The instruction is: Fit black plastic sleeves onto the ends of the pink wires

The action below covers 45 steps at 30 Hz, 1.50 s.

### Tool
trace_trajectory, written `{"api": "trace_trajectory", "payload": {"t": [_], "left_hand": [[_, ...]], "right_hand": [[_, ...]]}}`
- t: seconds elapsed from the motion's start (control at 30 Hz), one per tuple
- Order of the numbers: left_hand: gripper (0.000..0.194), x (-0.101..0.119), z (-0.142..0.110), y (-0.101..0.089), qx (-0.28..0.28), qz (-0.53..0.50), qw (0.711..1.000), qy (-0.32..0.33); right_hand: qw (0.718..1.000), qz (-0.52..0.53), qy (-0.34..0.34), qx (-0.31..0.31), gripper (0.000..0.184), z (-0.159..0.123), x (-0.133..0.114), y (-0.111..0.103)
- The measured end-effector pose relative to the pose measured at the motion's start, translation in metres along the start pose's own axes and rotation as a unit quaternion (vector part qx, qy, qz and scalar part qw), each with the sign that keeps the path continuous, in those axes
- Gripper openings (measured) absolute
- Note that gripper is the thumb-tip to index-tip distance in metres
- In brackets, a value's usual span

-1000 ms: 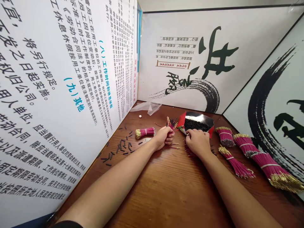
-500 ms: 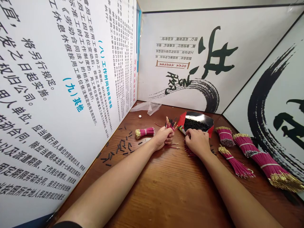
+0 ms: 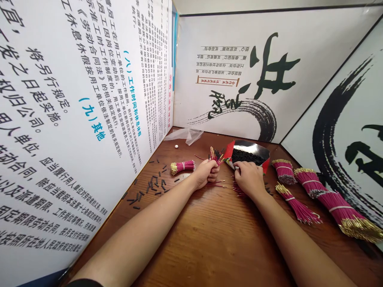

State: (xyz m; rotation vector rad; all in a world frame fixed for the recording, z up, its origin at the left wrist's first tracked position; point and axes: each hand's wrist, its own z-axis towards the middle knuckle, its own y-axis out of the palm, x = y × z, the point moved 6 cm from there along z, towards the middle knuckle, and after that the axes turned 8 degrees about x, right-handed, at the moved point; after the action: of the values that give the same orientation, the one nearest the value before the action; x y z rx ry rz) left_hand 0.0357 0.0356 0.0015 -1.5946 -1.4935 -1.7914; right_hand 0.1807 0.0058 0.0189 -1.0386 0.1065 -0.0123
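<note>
Wooden table, red wires, left fingers around them

Printed panels (plus clear plastic)

Five banded wire bundles, one open container, one plastic piece, one white pellet, three panels

Both forearms reach forward. The left hand is curled tight — the right hand arches palm-down.
</note>
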Motion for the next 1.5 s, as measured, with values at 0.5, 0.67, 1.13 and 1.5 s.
{"api": "trace_trajectory", "payload": {"t": [0.5,0.67,1.13,1.5], "left_hand": [[0.021,-0.002,0.001,0.000,-0.004,0.000,1.000,-0.005],[0.021,0.000,0.000,0.001,-0.006,-0.001,1.000,-0.004],[0.021,-0.001,0.002,-0.001,0.006,-0.008,1.000,0.000],[0.022,0.002,-0.002,0.002,0.004,0.013,1.000,0.013]], "right_hand": [[0.999,-0.023,0.000,-0.024,0.034,0.000,0.001,0.003],[1.000,-0.006,0.009,-0.004,0.037,0.001,0.002,0.001],[0.995,0.055,0.002,0.085,0.030,0.004,0.007,-0.003],[0.947,0.251,0.019,0.202,0.024,0.005,0.007,-0.021]]}}
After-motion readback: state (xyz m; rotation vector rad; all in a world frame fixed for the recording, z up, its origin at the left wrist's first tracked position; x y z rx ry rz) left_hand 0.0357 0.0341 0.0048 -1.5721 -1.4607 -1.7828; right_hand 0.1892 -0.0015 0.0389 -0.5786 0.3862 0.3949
